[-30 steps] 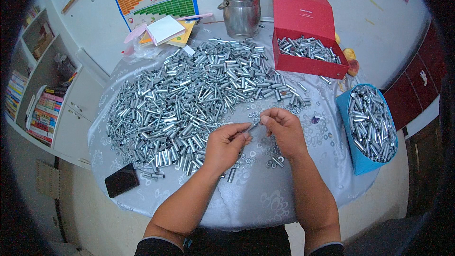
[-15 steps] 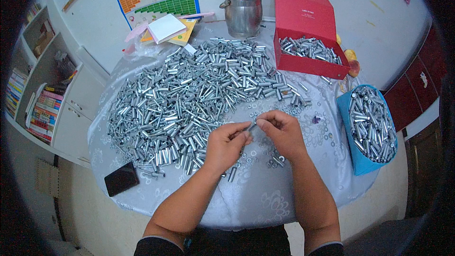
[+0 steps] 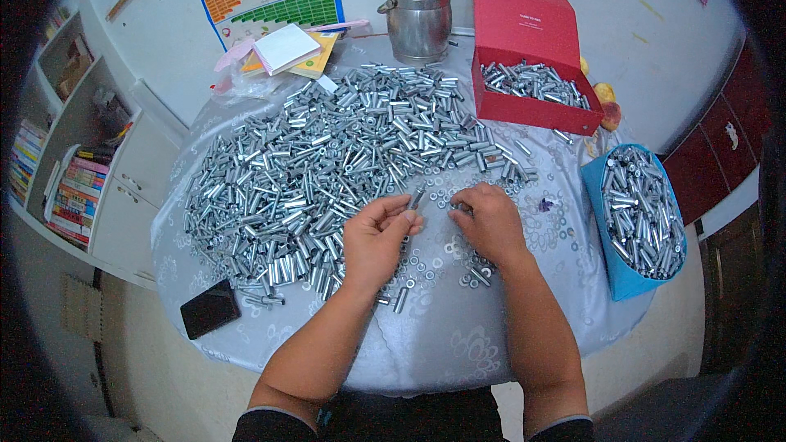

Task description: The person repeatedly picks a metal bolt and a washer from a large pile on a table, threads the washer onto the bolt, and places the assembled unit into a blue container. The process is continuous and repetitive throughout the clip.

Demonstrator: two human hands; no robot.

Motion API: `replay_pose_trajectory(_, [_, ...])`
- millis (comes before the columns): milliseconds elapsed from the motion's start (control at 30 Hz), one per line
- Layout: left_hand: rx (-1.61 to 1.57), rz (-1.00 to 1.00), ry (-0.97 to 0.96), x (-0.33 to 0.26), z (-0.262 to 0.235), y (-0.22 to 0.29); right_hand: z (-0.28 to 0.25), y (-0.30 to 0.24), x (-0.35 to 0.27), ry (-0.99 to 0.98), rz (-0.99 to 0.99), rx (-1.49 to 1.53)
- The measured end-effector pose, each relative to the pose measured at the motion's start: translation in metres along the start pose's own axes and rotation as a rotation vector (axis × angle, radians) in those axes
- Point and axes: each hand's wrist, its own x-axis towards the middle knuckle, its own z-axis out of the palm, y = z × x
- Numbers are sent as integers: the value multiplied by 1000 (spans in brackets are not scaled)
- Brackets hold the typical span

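Observation:
Between the thumb and fingers of my left hand [image 3: 375, 241] is a small metal sleeve [image 3: 417, 196], tilted upward. My right hand [image 3: 491, 225] is a short way to the right, its fingers curled in a pinch low over the table; whatever is at the fingertips is too small to make out. Loose washers [image 3: 423, 267] lie around and between both hands. A broad heap of silvery metal sleeves [image 3: 327, 164] spreads from beside my left hand to the far side of the table. A few sleeves and washers [image 3: 476, 274] sit beneath my right wrist.
A red box [image 3: 536, 117] with raised lid holds metal pieces at the back right. Another batch fills a blue bin [image 3: 603, 225] at the right edge. A steel pot [image 3: 419, 20], notepads [image 3: 286, 49] and a black phone-like slab [image 3: 210, 309] also rest on the cloth-covered table [image 3: 442, 344].
My hands have moved apart. The left one has drawn back left with the metal sleeve, now tilted up; the right one has let go of it and shifted slightly right.

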Motion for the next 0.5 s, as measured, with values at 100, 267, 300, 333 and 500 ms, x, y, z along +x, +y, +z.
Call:
replay_pose_trajectory(100, [5, -29, -23, 0, 1, -4, -2, -3, 2, -55, 35, -23])
replay_pose_trajectory(267, [135, -40, -75, -3, 0, -4, -8, -10, -3, -53, 248, 310])
replay_pose_trajectory(300, [162, -35, -87, -4, 0, -4, -10, -11, -3, -29, 328, 461])
replay_pose_trajectory(333, [197, -26, -100, -4, -1, -5, -11, -10, -4, -9, 344, 599])
replay_pose_trajectory(500, [290, 41, -144, -5, 0, -10, -17, -6, -5, -13, 254, 907])
